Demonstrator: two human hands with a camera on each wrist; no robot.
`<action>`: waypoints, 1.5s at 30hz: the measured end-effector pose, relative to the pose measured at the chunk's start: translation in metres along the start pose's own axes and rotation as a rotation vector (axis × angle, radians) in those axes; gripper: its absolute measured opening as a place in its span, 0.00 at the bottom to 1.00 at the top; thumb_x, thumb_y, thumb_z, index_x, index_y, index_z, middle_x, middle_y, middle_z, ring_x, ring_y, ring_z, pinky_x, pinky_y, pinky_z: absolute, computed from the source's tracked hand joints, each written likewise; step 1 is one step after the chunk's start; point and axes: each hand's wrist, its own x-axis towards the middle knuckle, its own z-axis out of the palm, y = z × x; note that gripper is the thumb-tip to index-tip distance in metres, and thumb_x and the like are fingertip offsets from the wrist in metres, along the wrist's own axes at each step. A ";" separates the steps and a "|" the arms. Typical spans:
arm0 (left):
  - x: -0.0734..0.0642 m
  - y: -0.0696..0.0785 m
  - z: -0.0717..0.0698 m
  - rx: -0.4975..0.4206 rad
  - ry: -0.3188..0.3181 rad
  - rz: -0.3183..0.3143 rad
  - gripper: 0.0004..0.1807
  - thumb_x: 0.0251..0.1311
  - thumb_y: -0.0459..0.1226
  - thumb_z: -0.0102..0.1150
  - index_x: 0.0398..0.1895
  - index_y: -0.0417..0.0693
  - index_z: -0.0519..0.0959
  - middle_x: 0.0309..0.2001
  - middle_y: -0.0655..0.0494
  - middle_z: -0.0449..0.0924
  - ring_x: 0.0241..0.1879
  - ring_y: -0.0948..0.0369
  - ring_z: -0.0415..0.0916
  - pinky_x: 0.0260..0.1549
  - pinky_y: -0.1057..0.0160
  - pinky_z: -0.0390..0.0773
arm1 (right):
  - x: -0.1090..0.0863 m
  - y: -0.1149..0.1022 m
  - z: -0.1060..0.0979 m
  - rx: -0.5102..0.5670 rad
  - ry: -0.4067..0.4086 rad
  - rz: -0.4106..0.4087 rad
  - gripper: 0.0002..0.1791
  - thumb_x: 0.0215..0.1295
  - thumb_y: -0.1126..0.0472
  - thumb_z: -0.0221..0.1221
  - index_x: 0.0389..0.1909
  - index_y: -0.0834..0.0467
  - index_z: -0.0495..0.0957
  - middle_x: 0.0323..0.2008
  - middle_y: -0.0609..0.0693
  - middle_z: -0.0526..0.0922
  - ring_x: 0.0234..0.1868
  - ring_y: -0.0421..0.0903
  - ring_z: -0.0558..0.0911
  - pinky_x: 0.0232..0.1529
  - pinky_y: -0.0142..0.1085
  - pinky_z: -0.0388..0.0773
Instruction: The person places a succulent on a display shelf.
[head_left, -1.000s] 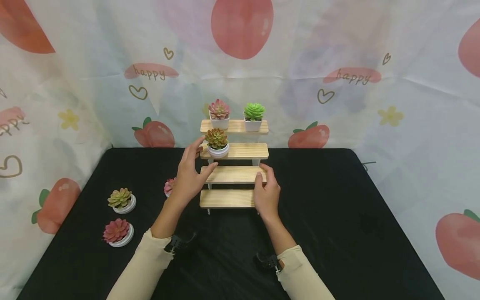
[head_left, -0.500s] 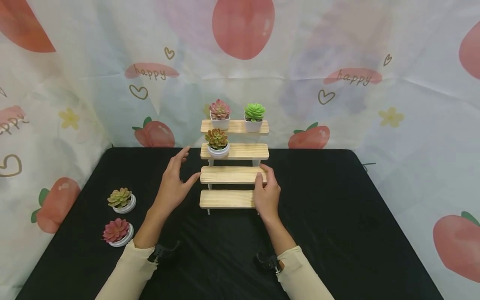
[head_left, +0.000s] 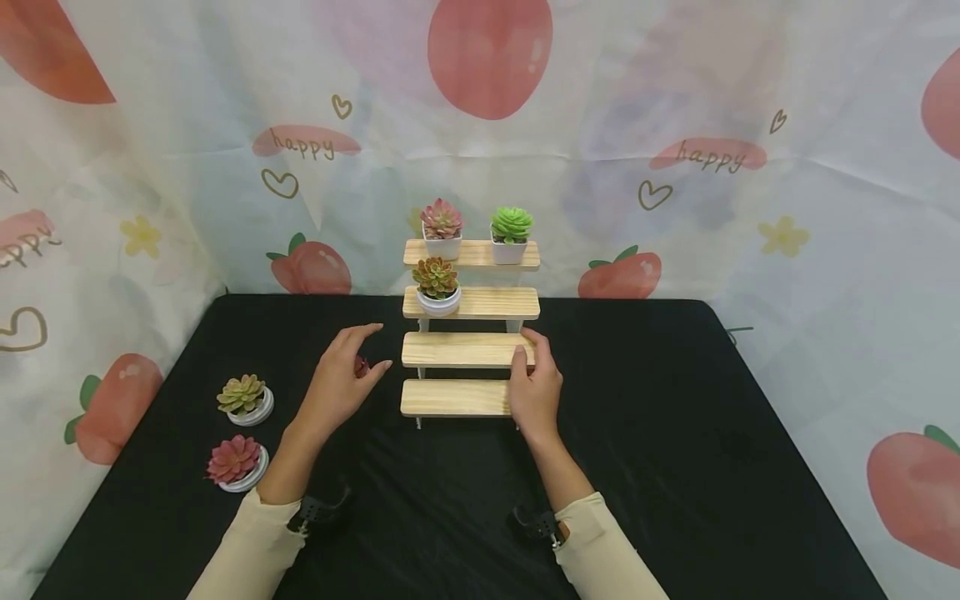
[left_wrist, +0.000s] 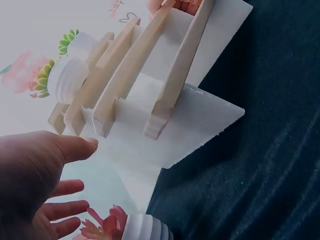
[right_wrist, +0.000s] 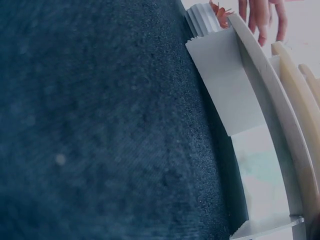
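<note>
A tiered plant stand [head_left: 457,350] with several pale wooden shelves and white side supports stands at the table's middle. My right hand [head_left: 536,392] grips its right end at the lower shelves. Left of the stand, my left hand [head_left: 335,385] hovers with thumb and fingers spread around a small pink succulent [head_left: 362,367], mostly hidden in the head view. In the left wrist view, that succulent's white ribbed pot [left_wrist: 145,228] lies near the fingertips, apparently tipped. On the second shelf from the top sits a brownish-green succulent [head_left: 435,283] in a round white pot.
The top shelf bears a pink succulent [head_left: 442,227] and a bright green succulent [head_left: 512,233] in square white pots. At the left lie a yellow-green succulent [head_left: 243,398] and a dark pink succulent [head_left: 236,461], their pots tipped. A black cloth [head_left: 645,450] covers the table.
My left hand has left the brownish-green succulent on the shelf and moved left and down toward the pink succulent on the table. My right hand has stayed on the stand.
</note>
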 end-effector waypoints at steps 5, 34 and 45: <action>-0.003 -0.003 0.000 0.032 -0.041 -0.022 0.25 0.64 0.36 0.72 0.63 0.40 0.79 0.61 0.37 0.74 0.46 0.44 0.76 0.50 0.43 0.74 | 0.000 -0.001 0.000 -0.001 -0.002 -0.003 0.18 0.79 0.60 0.52 0.64 0.57 0.78 0.47 0.58 0.85 0.26 0.51 0.80 0.32 0.47 0.75; -0.013 -0.028 -0.012 0.105 -0.190 -0.023 0.36 0.49 0.29 0.80 0.64 0.40 0.76 0.63 0.33 0.71 0.59 0.35 0.71 0.55 0.31 0.67 | 0.000 -0.005 -0.002 0.011 -0.006 -0.015 0.18 0.80 0.60 0.52 0.64 0.58 0.78 0.51 0.58 0.85 0.32 0.54 0.83 0.37 0.48 0.77; -0.013 -0.032 -0.018 0.066 -0.233 -0.115 0.38 0.52 0.27 0.77 0.68 0.39 0.71 0.63 0.31 0.69 0.61 0.36 0.70 0.59 0.33 0.68 | 0.000 -0.002 -0.001 0.001 -0.021 -0.006 0.18 0.81 0.59 0.51 0.66 0.55 0.77 0.52 0.59 0.84 0.35 0.55 0.84 0.37 0.49 0.77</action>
